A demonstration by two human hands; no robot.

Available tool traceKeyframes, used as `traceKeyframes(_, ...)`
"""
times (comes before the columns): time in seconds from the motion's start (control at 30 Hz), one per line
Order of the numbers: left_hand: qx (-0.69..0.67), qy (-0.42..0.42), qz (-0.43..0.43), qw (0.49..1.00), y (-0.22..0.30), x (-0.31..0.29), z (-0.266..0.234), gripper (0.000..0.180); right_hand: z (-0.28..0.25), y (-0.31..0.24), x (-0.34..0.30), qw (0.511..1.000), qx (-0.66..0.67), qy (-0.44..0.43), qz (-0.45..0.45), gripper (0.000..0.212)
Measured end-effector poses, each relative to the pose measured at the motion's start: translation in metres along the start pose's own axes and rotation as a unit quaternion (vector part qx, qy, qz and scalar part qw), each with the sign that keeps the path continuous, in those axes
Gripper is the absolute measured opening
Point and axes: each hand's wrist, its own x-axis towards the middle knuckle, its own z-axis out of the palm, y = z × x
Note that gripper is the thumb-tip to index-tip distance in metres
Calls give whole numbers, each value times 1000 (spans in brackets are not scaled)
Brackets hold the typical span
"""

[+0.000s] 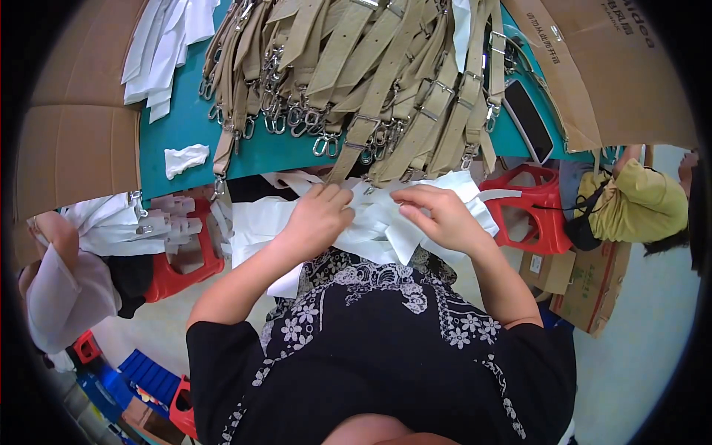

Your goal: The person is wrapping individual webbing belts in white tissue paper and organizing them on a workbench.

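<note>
Two hands (320, 215) (437, 215) grip one white bag (386, 233).

Straps (371, 81) lay heaped on the table (178, 130), hanging over its near edge above the bags (386, 222) that both hands, left hand (320, 215) and right hand (439, 215), held in the lap, with a phone (528, 119) right of the straps and stools (530, 211) beside each knee.

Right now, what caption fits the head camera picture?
Both hands, left hand and right hand, handling white paper sheets below tan straps.
</note>
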Motion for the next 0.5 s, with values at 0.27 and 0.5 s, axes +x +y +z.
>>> traceKeyframes(0.27,-465,505,-309,659,-175,-242,-234,26,60,33,15,973,-152,-109,-133,51)
traceKeyframes(0.5,-318,619,-405,594,-77,-206,-328,30,68,55,20,968,-177,-169,-56,49)
